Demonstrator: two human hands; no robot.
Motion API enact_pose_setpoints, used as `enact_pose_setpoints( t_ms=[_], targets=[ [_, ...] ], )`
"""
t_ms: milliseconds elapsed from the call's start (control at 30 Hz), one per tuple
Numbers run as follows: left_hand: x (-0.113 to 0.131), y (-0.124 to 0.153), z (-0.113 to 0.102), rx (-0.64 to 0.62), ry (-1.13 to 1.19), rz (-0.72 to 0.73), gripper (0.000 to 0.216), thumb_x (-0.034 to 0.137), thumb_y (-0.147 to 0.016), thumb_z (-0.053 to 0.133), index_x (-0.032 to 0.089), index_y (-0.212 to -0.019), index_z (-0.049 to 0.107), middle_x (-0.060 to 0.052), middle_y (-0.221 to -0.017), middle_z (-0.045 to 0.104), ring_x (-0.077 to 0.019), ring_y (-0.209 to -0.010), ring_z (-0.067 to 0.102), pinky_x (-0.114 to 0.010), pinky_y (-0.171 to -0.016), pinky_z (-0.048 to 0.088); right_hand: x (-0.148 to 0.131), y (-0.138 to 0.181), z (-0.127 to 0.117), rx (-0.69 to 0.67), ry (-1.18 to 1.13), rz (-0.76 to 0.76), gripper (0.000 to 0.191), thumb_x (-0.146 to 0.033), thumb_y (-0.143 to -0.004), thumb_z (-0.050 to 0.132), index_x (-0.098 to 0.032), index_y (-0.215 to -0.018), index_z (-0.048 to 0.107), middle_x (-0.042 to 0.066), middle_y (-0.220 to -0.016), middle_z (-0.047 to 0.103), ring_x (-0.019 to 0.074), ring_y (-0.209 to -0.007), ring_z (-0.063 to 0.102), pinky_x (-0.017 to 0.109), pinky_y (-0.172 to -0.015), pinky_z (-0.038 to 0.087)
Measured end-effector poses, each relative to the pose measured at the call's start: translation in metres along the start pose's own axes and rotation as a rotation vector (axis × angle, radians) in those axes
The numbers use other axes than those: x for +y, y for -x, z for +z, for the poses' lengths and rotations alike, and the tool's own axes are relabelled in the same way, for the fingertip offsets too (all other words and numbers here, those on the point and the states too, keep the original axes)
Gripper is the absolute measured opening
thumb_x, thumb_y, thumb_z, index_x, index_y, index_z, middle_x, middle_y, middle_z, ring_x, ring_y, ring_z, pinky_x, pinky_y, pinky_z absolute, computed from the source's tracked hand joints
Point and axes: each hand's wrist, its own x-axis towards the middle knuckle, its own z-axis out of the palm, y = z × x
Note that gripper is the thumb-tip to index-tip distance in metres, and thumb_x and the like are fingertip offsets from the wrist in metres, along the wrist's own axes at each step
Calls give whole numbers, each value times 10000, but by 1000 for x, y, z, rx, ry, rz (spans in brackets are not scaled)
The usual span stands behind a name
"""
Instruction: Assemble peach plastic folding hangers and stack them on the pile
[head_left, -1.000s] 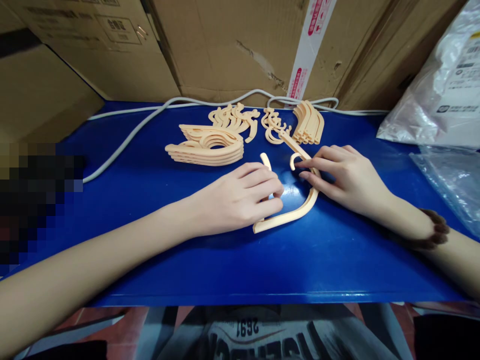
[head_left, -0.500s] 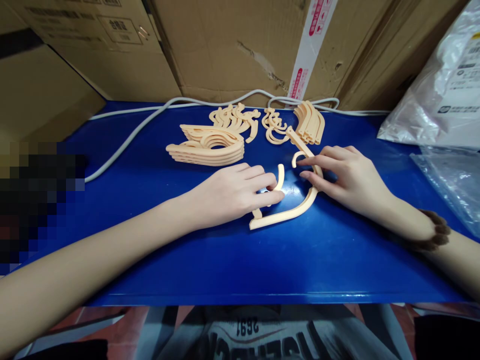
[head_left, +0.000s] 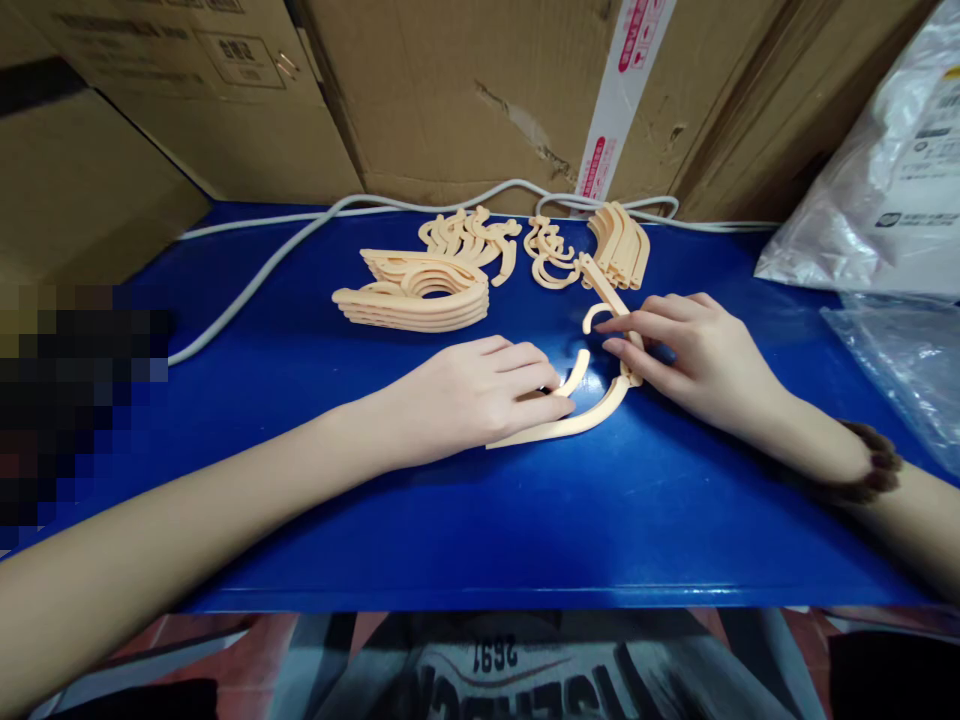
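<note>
A beige folding clothes hanger (head_left: 600, 410) lies unfolded on the blue table, one arm towards me and the other slanting up to the right. My left hand (head_left: 487, 390) is closed on a curved beige hanger piece (head_left: 576, 372), which sits beside the nearer arm; the piece's lower end is hidden by the fingers. On the far arm and joint, my right hand (head_left: 690, 355) is closed, thumb and forefinger close to the small hook (head_left: 591, 317).
Behind my left hand is a stack of folded hanger parts (head_left: 420, 300). Further back lie curved pieces (head_left: 465, 235), small hooks (head_left: 551, 262) and bent arms (head_left: 622, 245). A white cable (head_left: 277, 265) runs before cardboard boxes (head_left: 450, 100). Plastic bags (head_left: 877, 200) are at right.
The curved piece in my left hand has tilted to the right and come down along the nearer arm. That arm has swung slightly; my right hand is nearly still.
</note>
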Motion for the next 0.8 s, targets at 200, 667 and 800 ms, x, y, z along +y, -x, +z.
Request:
enact_pose_setpoints(
  t_ms=[200, 667, 800],
  targets=[
    [0, 1, 2, 14, 91, -12, 338, 159, -1055, 327, 176, -1167, 645, -37, -1106, 701, -204, -1049, 610, -319, -790, 452, -1, 0, 0, -1, -8, -10, 305, -373, -990, 486, -206, -1126, 702, 40, -852, 677, 202, -799, 618, 354, -759, 380],
    [15, -4, -1, 35, 82, -136, 232, 270, -986, 521, 157, -1048, 714, -43, -1036, 737, -219, -983, 681, -347, -748, 504, -1, 1, 1, -2, -15, -12, 282, -388, -976, 515, -203, -1067, 706, 41, -853, 685, 204, -788, 627, 358, -766, 410],
    [13, -3, 1, 58, 68, -99, 218, 238, -989, 532, 145, -1080, 706, -37, -1062, 745, -206, -999, 691, -342, -762, 521, -1, 0, 1, -22, -32, -10, 283, -396, -976, 512, -206, -1062, 703, 41, -845, 679, 204, -778, 622, 359, -754, 410]
  ],
)
